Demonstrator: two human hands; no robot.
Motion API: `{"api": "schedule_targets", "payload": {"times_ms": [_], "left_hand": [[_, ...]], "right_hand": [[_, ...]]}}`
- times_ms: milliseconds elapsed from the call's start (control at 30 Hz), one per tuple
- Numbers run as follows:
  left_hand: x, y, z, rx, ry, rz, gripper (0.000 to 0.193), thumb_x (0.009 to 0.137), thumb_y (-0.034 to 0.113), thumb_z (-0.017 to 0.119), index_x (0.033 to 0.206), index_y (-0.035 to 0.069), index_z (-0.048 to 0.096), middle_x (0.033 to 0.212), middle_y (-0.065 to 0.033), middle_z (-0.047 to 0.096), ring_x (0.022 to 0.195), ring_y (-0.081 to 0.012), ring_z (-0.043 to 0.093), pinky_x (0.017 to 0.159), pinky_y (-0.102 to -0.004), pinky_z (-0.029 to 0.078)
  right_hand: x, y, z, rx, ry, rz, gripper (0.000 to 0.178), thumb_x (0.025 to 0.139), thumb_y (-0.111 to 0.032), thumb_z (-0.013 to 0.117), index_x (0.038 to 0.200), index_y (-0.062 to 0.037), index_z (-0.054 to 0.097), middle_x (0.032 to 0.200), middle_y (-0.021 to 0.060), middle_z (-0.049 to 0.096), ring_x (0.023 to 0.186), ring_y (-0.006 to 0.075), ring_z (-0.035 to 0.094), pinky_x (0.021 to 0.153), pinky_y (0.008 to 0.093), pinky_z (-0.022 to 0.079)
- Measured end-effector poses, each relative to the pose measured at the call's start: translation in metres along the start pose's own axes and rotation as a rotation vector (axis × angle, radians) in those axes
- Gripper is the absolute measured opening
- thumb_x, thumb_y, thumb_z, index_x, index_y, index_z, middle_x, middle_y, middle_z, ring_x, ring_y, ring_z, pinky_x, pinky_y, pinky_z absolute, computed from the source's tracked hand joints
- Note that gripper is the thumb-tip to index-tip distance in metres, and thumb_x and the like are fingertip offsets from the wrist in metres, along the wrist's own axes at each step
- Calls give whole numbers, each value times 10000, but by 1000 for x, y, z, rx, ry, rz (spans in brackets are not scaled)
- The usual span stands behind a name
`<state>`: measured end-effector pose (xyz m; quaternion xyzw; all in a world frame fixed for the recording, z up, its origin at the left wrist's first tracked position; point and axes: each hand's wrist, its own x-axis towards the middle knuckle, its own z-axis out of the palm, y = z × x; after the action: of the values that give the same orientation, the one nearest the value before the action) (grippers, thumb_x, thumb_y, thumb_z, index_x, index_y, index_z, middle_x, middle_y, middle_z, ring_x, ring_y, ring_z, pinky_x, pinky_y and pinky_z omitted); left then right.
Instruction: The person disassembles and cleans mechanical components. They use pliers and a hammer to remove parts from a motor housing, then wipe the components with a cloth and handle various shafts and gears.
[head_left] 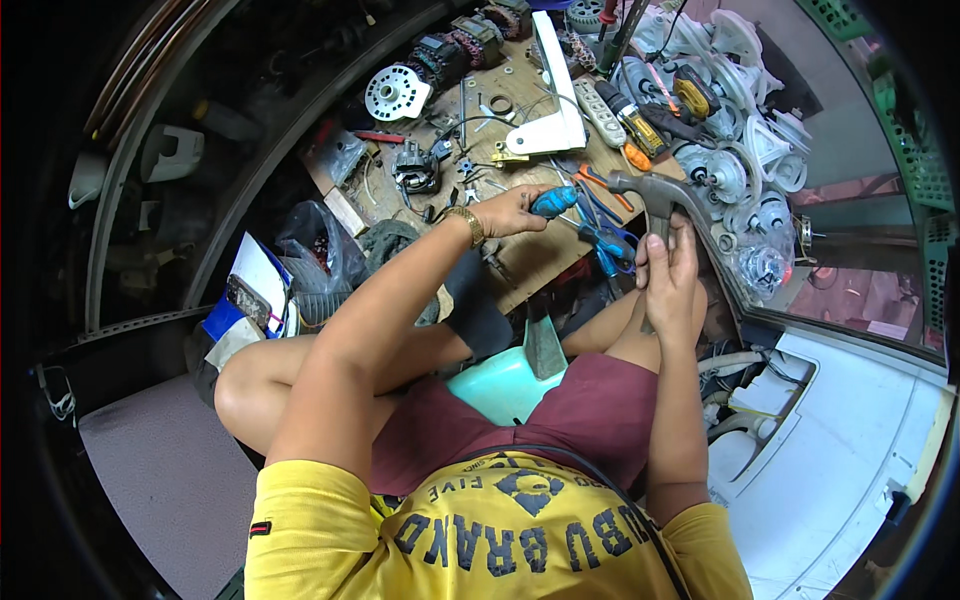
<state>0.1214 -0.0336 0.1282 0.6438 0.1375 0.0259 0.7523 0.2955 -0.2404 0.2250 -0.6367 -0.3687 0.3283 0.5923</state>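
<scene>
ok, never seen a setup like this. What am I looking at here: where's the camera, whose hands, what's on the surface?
There is no robot here, just a person sitting with bare hands. The single picture comes from a wide fisheye camera on that person's head, looking down, so straight edges bend near the rim and picture left is the person's left.

The left hand grips a blue-handled tool; its working end is hard to make out. The right hand holds a hammer with the head up.

In front is a cluttered wooden tabletop. On it are a white disc with holes, what looks like a small motor, a white angled part and a yellow-and-black drill. White plastic parts are piled at the right.
</scene>
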Motion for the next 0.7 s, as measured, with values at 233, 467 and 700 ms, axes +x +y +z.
{"api": "schedule_targets", "payload": {"times_ms": [233,467,700], "left_hand": [[5,-4,6,105,-15,32,592,822,-5,612,1391,48,460,1088,41,574,982,-82,502,908,-247,427],[5,-5,6,120,-45,-6,628,805,35,617,1409,50,444,1132,27,563,1017,-83,493,924,-257,423],[7,-5,7,120,-60,16,634,787,28,610,1402,50,456,1092,31,563,981,-71,489,907,-246,421]], "right_hand": [[-2,-6,6,-668,-50,-118,286,985,-153,536,1180,56,528,941,194,657,688,336,629,620,384,507],[-14,1,7,-335,139,-78,348,985,-175,544,1234,67,514,994,218,678,826,349,678,664,442,497],[-18,7,13,-300,237,-136,384,968,-188,548,1254,65,514,1056,319,627,993,469,614,843,472,486]]}}
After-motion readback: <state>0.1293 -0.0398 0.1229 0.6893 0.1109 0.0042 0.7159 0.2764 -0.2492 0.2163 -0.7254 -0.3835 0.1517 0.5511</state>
